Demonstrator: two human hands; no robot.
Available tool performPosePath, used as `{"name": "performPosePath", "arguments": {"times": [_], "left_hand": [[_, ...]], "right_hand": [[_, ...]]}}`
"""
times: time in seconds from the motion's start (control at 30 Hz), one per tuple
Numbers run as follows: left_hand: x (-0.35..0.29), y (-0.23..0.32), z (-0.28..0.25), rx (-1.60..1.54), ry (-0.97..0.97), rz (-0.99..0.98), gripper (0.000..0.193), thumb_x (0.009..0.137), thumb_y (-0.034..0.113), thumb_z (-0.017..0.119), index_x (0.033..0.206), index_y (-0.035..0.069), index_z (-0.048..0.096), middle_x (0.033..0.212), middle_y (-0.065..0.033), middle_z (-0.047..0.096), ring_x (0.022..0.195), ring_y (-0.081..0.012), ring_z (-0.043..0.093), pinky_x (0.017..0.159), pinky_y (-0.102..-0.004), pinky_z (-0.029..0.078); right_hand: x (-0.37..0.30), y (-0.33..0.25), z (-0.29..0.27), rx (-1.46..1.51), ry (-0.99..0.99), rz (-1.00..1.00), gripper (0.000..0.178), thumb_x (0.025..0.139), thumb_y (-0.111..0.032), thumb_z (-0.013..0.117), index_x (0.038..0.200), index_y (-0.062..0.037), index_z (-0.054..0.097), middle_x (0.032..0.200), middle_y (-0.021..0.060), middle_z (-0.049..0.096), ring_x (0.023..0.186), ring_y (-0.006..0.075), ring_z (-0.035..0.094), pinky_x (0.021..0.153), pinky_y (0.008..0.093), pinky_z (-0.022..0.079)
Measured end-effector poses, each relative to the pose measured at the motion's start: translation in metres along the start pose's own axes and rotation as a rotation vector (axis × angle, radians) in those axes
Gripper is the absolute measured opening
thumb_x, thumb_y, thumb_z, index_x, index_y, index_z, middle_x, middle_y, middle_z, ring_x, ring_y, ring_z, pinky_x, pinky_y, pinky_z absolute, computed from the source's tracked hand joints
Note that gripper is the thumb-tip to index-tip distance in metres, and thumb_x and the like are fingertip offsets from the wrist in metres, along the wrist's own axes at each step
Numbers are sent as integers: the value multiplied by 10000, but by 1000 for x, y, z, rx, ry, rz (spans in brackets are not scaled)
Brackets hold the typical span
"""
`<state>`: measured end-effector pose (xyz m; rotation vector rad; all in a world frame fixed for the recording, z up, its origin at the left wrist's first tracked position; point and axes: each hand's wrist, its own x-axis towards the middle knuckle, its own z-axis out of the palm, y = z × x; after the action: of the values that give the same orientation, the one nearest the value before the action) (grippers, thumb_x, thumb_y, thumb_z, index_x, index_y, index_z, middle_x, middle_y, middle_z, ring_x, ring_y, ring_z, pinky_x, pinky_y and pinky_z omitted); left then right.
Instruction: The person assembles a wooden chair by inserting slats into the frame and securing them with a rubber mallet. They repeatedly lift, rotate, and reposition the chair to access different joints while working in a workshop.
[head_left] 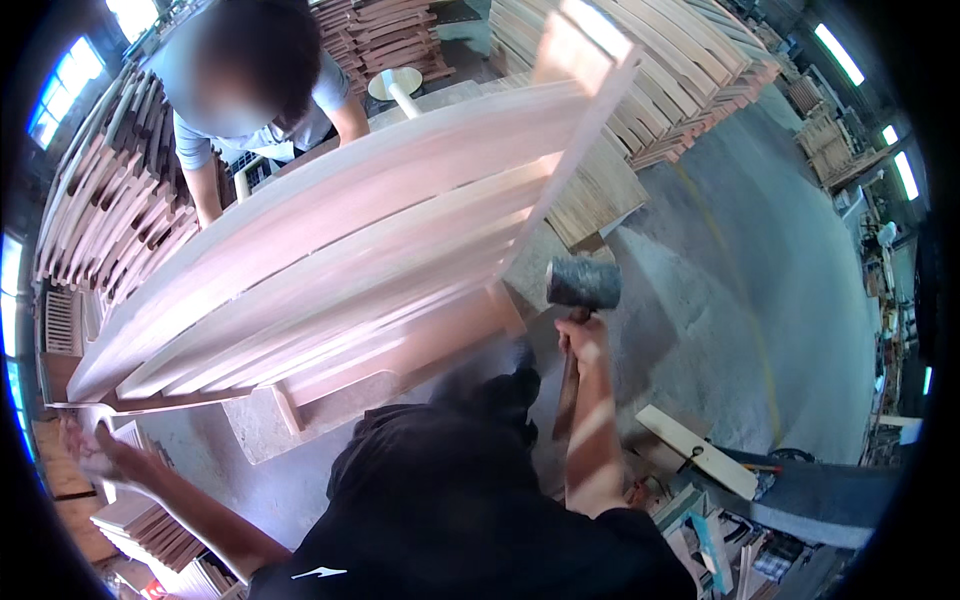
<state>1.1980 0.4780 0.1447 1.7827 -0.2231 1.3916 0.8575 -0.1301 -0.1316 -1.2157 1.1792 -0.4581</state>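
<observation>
In the head view, our right hand [585, 338] is closed around the handle of a mallet [583, 283], its dark head upward, just beside the frame's right end. Our left hand [98, 450], blurred and partly open, is at the left end; we cannot tell whether it grips. The slatted wooden frame [330, 215] stands tilted above the worktop [255, 428], between us and a co-worker [255, 75].

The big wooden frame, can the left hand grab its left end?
Probably yes: the left hand is near that end of the wooden frame, with nothing visible between; I can't tell whether they touch.
</observation>
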Motion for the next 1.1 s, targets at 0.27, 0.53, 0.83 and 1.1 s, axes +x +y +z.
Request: {"name": "performPosePath", "arguments": {"times": [0.27, 0.53, 0.83, 1.1], "left_hand": [[-15, 243, 96, 258, -370, 641, 416, 1063, 258, 383, 1198, -35, 645, 1221, -194, 687, 1187, -328, 630, 1098, -474, 433], [-66, 322, 191, 238, -505, -137, 484, 1080, 394, 454, 825, 35, 655, 601, 13, 480, 553, -49, 418, 524, -235, 268], [-63, 314, 153, 180, -320, -457, 450, 1065, 402, 471, 844, 40, 620, 550, 43, 407, 493, -49, 366, 480, -207, 242], [-57, 343, 166, 402, -500, -423, 443, 1070, 388, 386, 952, 29, 618, 632, 40, 423, 565, -57, 428, 524, -183, 344]], "right_hand": [[253, -107, 19, 2, -344, -45, 202, 788, -53, 732, 641, -52, 592, 557, 56, 576, 448, 160, 562, 400, 312, 408], [420, -140, 24, -370, -370, -92, 238, 870, -174, 680, 700, -12, 641, 632, 106, 645, 528, 216, 634, 515, 370, 492], [354, -180, 72, -1136, -500, -694, 442, 905, -462, 647, 907, -25, 708, 893, 223, 703, 900, 423, 668, 782, 513, 525], [408, -87, 305, -814, -544, -713, 760, 752, -487, 767, 1162, 130, 599, 1022, 280, 704, 905, 359, 708, 772, 438, 551]]}}
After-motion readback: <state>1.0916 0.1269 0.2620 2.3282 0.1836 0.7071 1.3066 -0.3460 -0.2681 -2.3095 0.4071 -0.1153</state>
